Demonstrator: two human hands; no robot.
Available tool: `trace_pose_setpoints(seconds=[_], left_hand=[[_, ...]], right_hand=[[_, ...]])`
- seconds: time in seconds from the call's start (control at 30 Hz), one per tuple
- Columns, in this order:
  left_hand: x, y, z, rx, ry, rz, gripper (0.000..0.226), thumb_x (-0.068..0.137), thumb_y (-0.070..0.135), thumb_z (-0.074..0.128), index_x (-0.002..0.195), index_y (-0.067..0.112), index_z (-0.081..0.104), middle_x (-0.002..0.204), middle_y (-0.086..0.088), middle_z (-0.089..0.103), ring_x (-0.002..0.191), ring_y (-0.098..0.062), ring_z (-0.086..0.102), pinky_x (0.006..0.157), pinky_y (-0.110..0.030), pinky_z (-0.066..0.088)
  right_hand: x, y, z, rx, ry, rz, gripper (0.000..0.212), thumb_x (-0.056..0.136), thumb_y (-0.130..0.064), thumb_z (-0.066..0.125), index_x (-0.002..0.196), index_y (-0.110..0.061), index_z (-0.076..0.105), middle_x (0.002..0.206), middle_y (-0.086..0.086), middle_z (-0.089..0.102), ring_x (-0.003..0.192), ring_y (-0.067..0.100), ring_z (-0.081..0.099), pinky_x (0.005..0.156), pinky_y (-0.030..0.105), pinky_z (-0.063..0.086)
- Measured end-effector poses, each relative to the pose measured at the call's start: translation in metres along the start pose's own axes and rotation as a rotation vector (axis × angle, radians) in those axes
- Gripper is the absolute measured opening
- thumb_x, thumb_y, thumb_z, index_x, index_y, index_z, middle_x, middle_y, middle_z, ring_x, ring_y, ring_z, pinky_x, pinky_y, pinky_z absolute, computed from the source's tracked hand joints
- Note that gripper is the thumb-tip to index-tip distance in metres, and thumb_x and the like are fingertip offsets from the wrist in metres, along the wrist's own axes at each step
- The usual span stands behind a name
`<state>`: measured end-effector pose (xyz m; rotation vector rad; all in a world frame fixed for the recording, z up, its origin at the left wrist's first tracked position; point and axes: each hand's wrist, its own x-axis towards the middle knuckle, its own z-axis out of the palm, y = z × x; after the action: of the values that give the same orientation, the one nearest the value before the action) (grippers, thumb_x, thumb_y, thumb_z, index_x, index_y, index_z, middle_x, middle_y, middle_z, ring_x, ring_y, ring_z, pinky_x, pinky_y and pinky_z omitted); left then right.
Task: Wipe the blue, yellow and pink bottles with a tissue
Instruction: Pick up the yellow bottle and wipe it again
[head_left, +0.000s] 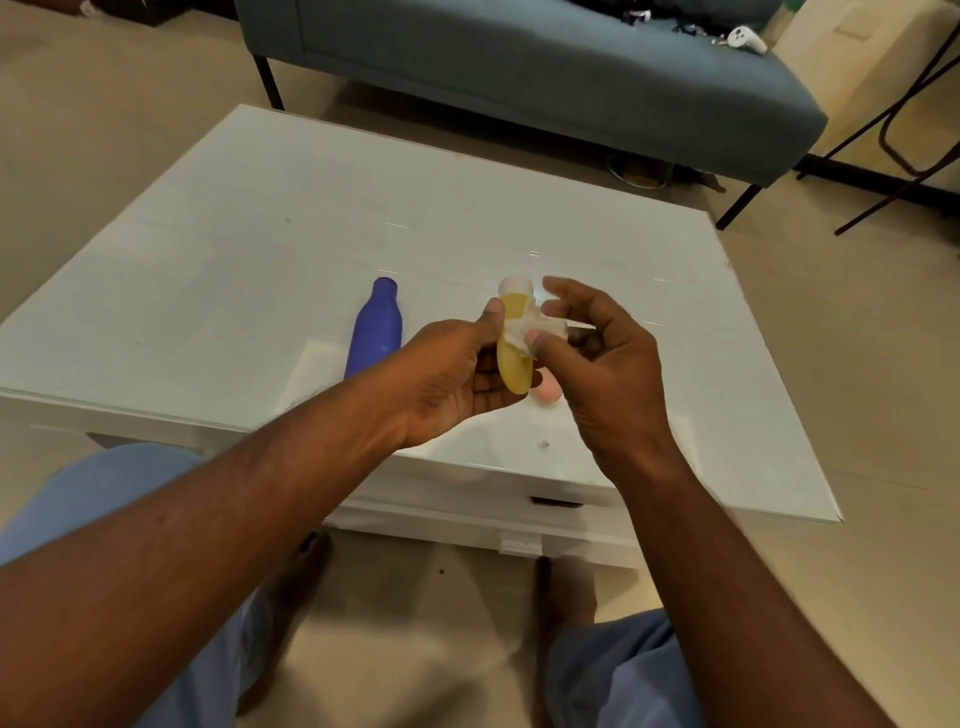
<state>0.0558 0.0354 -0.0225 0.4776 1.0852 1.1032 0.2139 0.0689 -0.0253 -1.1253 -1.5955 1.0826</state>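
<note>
My left hand (452, 379) grips the yellow bottle (513, 364) above the white table (260, 218), its white cap pointing away from me. My right hand (602, 353) pinches a crumpled white tissue (530, 328) against the bottle's upper side. The blue bottle (376, 332) lies on the table to the left of my hands, neck pointing away. Only the rounded end of the pink bottle (548, 391) shows on the table, between my two hands; the rest is hidden behind them.
A grey sofa (519, 78) stands beyond the table with a white controller (748, 39) and small items on it. Black metal frame legs (893, 130) stand at the right. My knees and bare feet are at the table's near edge.
</note>
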Motion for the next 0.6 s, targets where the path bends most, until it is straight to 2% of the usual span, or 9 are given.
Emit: trace_pose_setpoints(seconds=[0.1, 0.17, 0.23, 0.37, 0.43, 0.53, 0.6], left_hand=[[0.000, -0.001, 0.000, 0.008, -0.006, 0.004, 0.049, 0.103, 0.045, 0.042, 0.129, 0.009, 0.059, 0.116, -0.015, 0.073, 0.104, -0.028, 0.072, 0.086, -0.037, 0.060], [0.000, -0.001, -0.001, 0.020, -0.010, -0.003, 0.050, 0.102, 0.046, 0.042, 0.127, 0.008, 0.061, 0.115, -0.015, 0.074, 0.106, -0.029, 0.072, 0.088, -0.037, 0.060], [0.000, -0.001, -0.001, 0.020, -0.015, -0.010, 0.050, 0.102, 0.047, 0.041, 0.121, 0.007, 0.063, 0.114, -0.014, 0.074, 0.107, -0.029, 0.071, 0.088, -0.037, 0.059], [0.000, -0.001, -0.001, -0.002, -0.025, -0.020, 0.053, 0.102, 0.047, 0.040, 0.121, 0.004, 0.064, 0.115, -0.015, 0.074, 0.109, -0.030, 0.070, 0.086, -0.035, 0.060], [0.000, -0.002, 0.000, -0.014, -0.024, -0.023, 0.053, 0.102, 0.047, 0.040, 0.124, 0.004, 0.062, 0.115, -0.016, 0.073, 0.110, -0.030, 0.070, 0.084, -0.035, 0.060], [0.002, -0.002, 0.001, -0.023, -0.013, -0.028, 0.053, 0.102, 0.046, 0.041, 0.130, 0.005, 0.058, 0.115, -0.016, 0.073, 0.109, -0.031, 0.070, 0.084, -0.036, 0.060], [0.002, -0.003, 0.001, -0.014, -0.013, -0.027, 0.053, 0.102, 0.047, 0.040, 0.132, 0.006, 0.057, 0.115, -0.016, 0.073, 0.108, -0.031, 0.071, 0.084, -0.036, 0.061]], right_hand=[[0.003, 0.000, 0.001, 0.098, -0.015, 0.093, 0.030, 0.092, -0.008, 0.078, 0.121, -0.016, 0.076, 0.108, -0.001, 0.080, 0.097, 0.012, 0.077, 0.084, 0.024, 0.062], [0.005, -0.001, 0.002, 0.140, 0.029, 0.090, 0.021, 0.094, -0.011, 0.076, 0.114, -0.016, 0.079, 0.105, 0.000, 0.082, 0.100, 0.017, 0.078, 0.091, 0.031, 0.063], [0.008, -0.001, 0.002, 0.224, 0.090, 0.101, 0.016, 0.098, -0.011, 0.070, 0.109, -0.017, 0.080, 0.105, 0.001, 0.082, 0.101, 0.020, 0.077, 0.092, 0.033, 0.063], [0.013, 0.003, 0.000, 0.302, 0.162, 0.159, 0.023, 0.102, -0.005, 0.058, 0.096, -0.013, 0.079, 0.096, 0.001, 0.080, 0.097, 0.022, 0.075, 0.094, 0.039, 0.061], [0.012, 0.005, 0.000, 0.253, 0.154, 0.164, 0.020, 0.100, -0.003, 0.060, 0.098, -0.011, 0.078, 0.095, 0.005, 0.078, 0.092, 0.021, 0.075, 0.093, 0.041, 0.063], [0.008, 0.007, -0.002, 0.152, 0.130, 0.103, 0.020, 0.096, 0.000, 0.064, 0.107, -0.012, 0.076, 0.105, 0.008, 0.076, 0.091, 0.018, 0.074, 0.088, 0.036, 0.065], [0.007, 0.006, -0.004, 0.130, 0.120, 0.063, 0.018, 0.096, 0.001, 0.065, 0.104, -0.008, 0.077, 0.103, 0.010, 0.076, 0.089, 0.017, 0.075, 0.086, 0.036, 0.065]])
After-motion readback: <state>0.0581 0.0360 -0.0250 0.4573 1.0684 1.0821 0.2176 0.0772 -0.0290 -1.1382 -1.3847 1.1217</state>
